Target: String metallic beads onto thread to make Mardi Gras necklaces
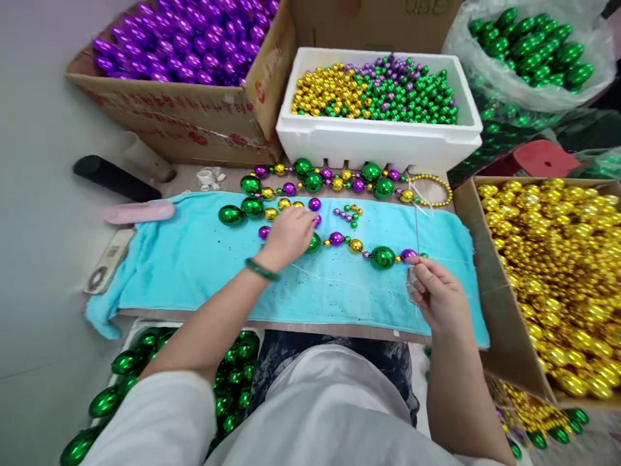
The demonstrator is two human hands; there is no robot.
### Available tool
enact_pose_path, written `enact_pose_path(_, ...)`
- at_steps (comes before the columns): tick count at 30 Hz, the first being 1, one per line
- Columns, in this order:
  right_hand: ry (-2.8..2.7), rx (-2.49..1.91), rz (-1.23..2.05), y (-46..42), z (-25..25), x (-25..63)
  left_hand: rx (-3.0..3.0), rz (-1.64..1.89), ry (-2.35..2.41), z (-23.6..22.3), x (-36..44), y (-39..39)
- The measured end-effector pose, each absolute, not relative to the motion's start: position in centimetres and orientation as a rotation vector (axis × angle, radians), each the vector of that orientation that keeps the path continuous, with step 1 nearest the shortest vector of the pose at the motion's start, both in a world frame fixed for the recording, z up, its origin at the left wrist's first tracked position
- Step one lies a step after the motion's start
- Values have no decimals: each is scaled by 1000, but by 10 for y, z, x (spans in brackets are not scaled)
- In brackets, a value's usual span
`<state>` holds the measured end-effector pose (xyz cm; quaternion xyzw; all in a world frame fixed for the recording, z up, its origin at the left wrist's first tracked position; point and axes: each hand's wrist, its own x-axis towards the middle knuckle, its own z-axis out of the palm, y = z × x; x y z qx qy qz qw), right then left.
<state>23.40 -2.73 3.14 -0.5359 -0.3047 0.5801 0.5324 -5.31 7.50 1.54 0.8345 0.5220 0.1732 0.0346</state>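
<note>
My left hand (pixel 290 238), a green bangle on its wrist, is over the towel with fingers bent and pressed together beside purple beads (pixel 314 204). Its fingertips are partly hidden, and what they pinch I cannot make out. Loose gold and green beads (pixel 252 207) lie to its left. A strand of green, purple and gold beads (pixel 383 257) runs from under it toward my right hand (pixel 440 290). That hand is closed on thin string at the strand's end, near a purple bead; a small clear, reddish-edged piece (pixel 414 286) shows by its fingers. Small beads (pixel 348 214) lie between the strands.
A finished-looking bead garland (pixel 334 184) lies along the back of the blue towel (pixel 194 259). Behind stand a carton of purple beads (pixel 184 123) and a white foam box (pixel 378 139). A carton of gold beads (pixel 514 310) is at right; a black cylinder (pixel 116 178) lies left.
</note>
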Motion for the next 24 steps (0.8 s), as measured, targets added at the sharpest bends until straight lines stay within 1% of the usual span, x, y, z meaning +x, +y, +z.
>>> enact_pose_path(3, -696, -1284, 1476, -26, 25, 219, 2477, 231, 1640, 13, -12, 112)
enact_pose_path(5, -702, -1296, 1516, -27, 24, 217, 2399, 110, 1606, 9, 6, 130)
enact_pose_path(8, -780, -1305, 1545, -27, 22, 224, 2335, 46, 1593, 2, 19, 146)
enact_pose_path(12, -862, -1300, 1515, -26, 18, 235, 2263, 64, 1588, -4, 21, 154)
enact_pose_path(16, -844, -1360, 1383, -24, 14, 232, 2209, 191, 1576, 1, 18, 153)
enact_pose_path(18, -854, -1372, 1313, -24, 13, 227, 2118, 364, 1552, 9, 16, 148)
enact_pose_path(19, -867, -1374, 1283, -24, 12, 223, 1988, 499, 1512, 13, 15, 143)
enact_pose_path(21, -903, -1371, 1235, -24, 12, 216, 1479, 790, 1315, 24, 10, 130)
enact_pose_path(24, -946, -1366, 1209, -25, 13, 207, 824, 937, 980, 37, 1, 109)
